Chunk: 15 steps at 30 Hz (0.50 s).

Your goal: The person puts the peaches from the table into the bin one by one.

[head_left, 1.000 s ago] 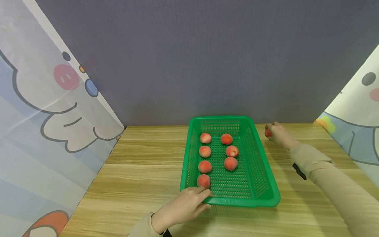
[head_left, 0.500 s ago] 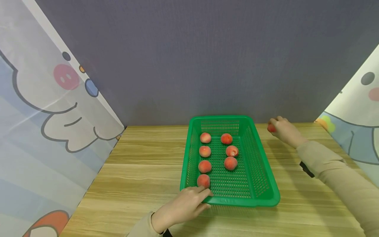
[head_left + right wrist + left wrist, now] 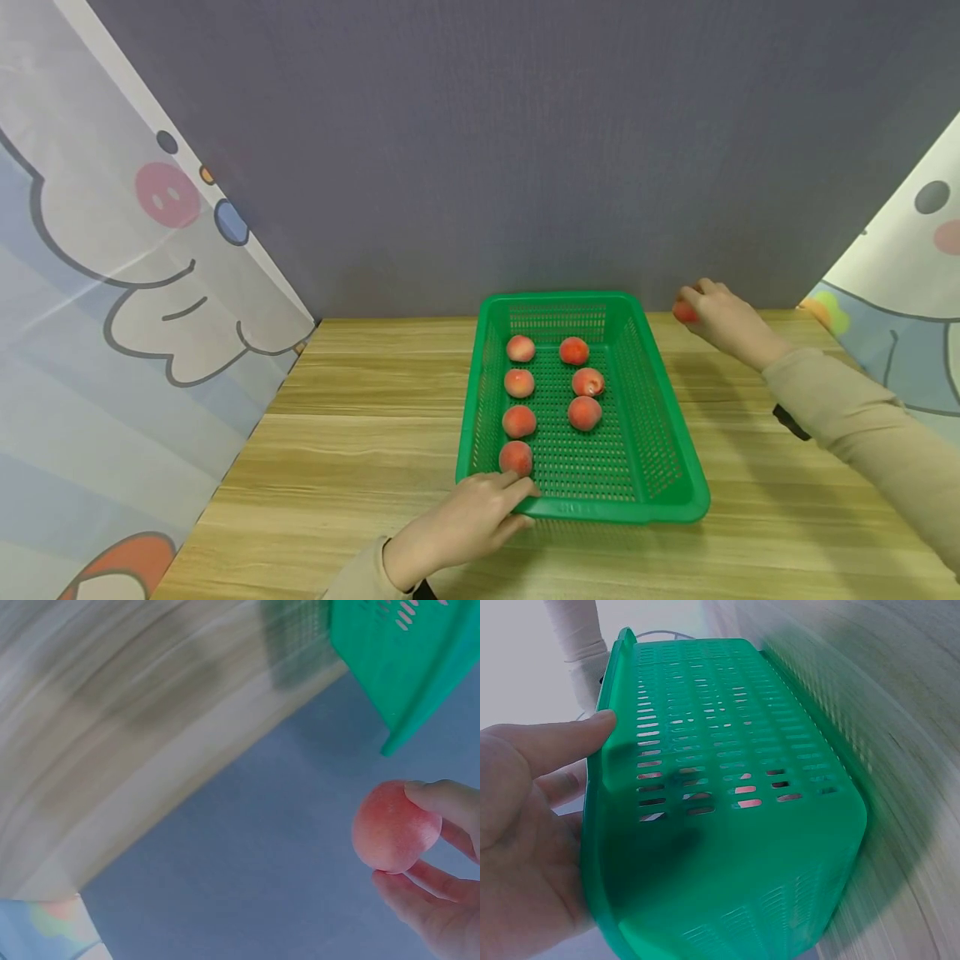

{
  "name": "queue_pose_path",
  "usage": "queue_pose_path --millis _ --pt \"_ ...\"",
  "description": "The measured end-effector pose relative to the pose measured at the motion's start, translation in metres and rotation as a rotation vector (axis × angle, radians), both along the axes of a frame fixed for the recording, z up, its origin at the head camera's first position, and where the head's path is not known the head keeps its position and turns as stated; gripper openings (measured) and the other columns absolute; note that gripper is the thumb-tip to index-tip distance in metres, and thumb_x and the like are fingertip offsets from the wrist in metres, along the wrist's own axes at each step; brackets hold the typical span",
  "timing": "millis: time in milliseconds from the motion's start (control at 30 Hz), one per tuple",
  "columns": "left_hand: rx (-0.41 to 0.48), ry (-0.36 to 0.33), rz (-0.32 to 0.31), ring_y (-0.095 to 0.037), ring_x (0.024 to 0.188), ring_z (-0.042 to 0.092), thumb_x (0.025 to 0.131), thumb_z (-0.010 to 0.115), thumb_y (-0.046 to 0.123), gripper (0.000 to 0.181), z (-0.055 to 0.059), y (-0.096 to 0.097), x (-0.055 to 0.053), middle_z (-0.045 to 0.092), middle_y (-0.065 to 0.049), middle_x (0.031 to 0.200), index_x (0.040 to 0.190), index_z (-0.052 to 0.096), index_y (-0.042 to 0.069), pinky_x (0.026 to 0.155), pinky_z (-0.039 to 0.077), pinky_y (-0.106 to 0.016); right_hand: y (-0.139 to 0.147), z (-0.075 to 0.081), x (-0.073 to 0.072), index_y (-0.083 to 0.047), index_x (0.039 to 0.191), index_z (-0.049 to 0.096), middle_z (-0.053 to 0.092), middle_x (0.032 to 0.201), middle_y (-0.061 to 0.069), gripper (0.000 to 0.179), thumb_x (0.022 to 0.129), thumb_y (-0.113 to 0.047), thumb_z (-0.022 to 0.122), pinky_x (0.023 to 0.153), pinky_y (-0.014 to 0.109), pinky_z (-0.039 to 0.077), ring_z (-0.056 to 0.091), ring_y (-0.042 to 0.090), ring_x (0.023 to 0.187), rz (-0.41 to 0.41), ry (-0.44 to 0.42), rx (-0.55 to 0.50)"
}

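My left hand (image 3: 474,517) grips the near left rim of a green plastic basket (image 3: 600,510); in the left wrist view the thumb lies over the outside of the rim (image 3: 594,825). Inside, a column of peaches (image 3: 519,383) runs along the left side, the nearest one (image 3: 516,457) right by my fingertips. A shorter column of three peaches (image 3: 584,413) stands to its right. To the right of the basket, my right hand (image 3: 723,321) holds another peach (image 3: 394,826) between thumb and fingers, raised above the table.
The basket stands on a wood-grain table (image 3: 360,433), close to a grey panel (image 3: 480,167) at the back. Cartoon-printed sheets (image 3: 112,250) flank the table on both sides. Slotted walls (image 3: 705,720) and a raised rim surround the peaches.
My right hand has lifted the peach up off the far right of the table, first drifting right, then slightly back left. The left hand and basket stay put.
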<state>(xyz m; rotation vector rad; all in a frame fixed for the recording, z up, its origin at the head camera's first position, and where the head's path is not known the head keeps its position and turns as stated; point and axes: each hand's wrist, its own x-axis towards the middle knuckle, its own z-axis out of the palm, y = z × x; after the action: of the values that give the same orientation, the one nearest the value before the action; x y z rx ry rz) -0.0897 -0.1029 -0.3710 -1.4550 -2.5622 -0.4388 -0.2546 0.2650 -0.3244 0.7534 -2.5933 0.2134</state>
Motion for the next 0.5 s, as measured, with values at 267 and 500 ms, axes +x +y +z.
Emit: queue_pose_path --millis 267,500 --pt "0.008 0.008 -0.001 0.0 0.071 0.053 0.078 0.067 0.021 0.025 -0.001 0.001 0.0 0.057 0.004 0.085 0.099 0.057 0.011 0.064 0.042 -0.01 -0.013 0.013 0.007 0.007 0.094 0.056 0.051 0.087 0.026 0.041 0.059 0.007 0.075 0.059 0.048 0.046 0.05 0.04 0.074 0.083 0.086 -0.002" --pt "0.011 0.004 -0.002 0.0 0.071 0.053 0.078 0.068 0.02 0.025 0.0 0.001 0.0 0.057 0.004 0.085 0.099 0.057 0.01 0.064 0.042 -0.01 -0.023 0.021 0.012 0.005 0.095 0.056 0.051 0.089 0.023 0.041 0.059 0.008 0.075 0.059 0.047 0.046 0.05 0.038 0.077 0.112 0.088 0.01"
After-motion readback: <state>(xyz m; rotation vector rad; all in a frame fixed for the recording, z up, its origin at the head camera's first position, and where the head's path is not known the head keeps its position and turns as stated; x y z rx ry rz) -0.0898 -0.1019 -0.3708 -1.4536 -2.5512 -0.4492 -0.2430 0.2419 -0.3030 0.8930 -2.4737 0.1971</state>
